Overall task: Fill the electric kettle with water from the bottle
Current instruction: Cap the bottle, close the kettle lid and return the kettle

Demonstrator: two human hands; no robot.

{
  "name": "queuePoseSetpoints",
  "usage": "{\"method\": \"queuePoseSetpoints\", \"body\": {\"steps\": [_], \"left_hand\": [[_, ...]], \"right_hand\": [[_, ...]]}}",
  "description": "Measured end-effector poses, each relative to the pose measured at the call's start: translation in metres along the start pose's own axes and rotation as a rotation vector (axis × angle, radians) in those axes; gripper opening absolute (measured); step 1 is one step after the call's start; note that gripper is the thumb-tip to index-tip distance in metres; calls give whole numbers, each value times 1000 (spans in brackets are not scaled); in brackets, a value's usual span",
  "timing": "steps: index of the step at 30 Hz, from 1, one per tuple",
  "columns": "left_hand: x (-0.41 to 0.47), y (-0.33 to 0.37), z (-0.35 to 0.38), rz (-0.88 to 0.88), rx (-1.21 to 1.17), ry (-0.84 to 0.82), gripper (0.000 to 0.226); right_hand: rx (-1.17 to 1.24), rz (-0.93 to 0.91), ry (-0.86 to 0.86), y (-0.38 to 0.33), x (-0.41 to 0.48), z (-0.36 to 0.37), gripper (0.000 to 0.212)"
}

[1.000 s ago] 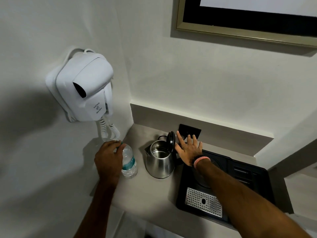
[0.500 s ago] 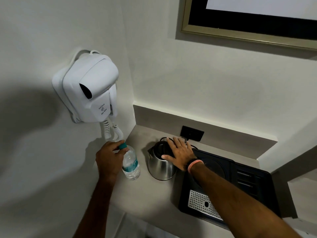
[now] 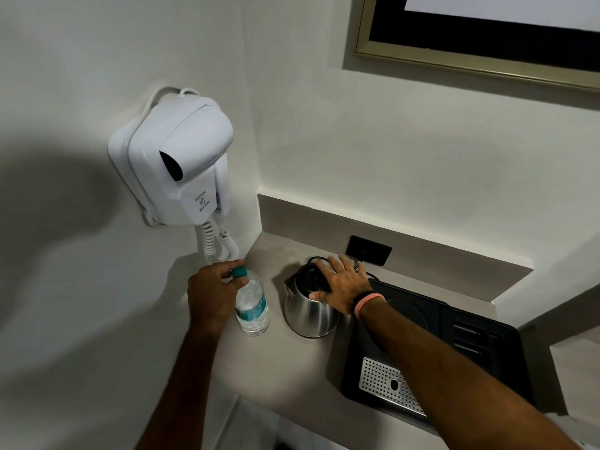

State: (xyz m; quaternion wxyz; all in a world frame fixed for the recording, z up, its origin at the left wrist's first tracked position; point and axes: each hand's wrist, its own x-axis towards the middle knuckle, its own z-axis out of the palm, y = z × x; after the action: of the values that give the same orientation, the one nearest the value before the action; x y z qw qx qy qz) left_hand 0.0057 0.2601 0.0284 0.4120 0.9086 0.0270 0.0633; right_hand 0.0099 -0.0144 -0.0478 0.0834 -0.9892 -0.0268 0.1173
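Note:
A steel electric kettle (image 3: 308,315) stands on the grey counter (image 3: 279,368), its black lid down. My right hand (image 3: 341,285), with a pink band at the wrist, lies flat on the lid and handle, fingers spread. To the left stands a clear plastic water bottle (image 3: 253,310) with a teal cap (image 3: 239,272) and teal label. My left hand (image 3: 211,295) is around the bottle's neck, fingers at the cap. Both objects rest upright on the counter, a short gap between them.
A black tray (image 3: 480,345) with a round kettle base and a perforated metal drip plate (image 3: 386,384) sits right of the kettle. A white wall-hung hair dryer (image 3: 175,160) with coiled cord hangs above the bottle. A black wall socket (image 3: 368,250) is behind the kettle.
The kettle lid stood open one second ago; my right hand pushed it down and now rests on it. My left hand stayed on the bottle, shifting toward the cap.

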Motion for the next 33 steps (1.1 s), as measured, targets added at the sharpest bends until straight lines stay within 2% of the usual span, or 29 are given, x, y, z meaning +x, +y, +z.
{"method": "queuePoseSetpoints", "body": {"steps": [2, 5, 6, 8, 10, 13, 16, 22, 26, 33], "left_hand": [[-4, 2, -1, -37, 2, 12, 53], [-15, 16, 12, 175, 38, 227, 37], [-19, 23, 24, 257, 57, 209, 35], [-24, 32, 58, 307, 112, -77, 53], [-27, 27, 95, 313, 279, -313, 76], [-26, 9, 128, 353, 561, -443, 87], [-27, -1, 142, 354, 651, -429, 93], [-29, -6, 149, 320, 656, -383, 90], [-28, -4, 150, 301, 698, -407, 97], [-30, 0, 147, 228, 549, -459, 105]], "right_hand": [[-2, 9, -9, 1, 1, 0, 90], [-4, 12, -21, 0, 0, 0, 90], [-3, 11, -25, 0, 0, 0, 90], [-3, 14, -37, 0, -2, -1, 89], [-4, 23, -44, -1, -2, -2, 89], [-12, 33, -44, -2, -2, -1, 89], [-19, 35, -36, 0, -1, 2, 90], [3, 56, -17, 3, -2, 9, 90], [21, 72, -27, 5, -3, 11, 90], [90, 75, -69, 4, -3, 11, 90]]}}
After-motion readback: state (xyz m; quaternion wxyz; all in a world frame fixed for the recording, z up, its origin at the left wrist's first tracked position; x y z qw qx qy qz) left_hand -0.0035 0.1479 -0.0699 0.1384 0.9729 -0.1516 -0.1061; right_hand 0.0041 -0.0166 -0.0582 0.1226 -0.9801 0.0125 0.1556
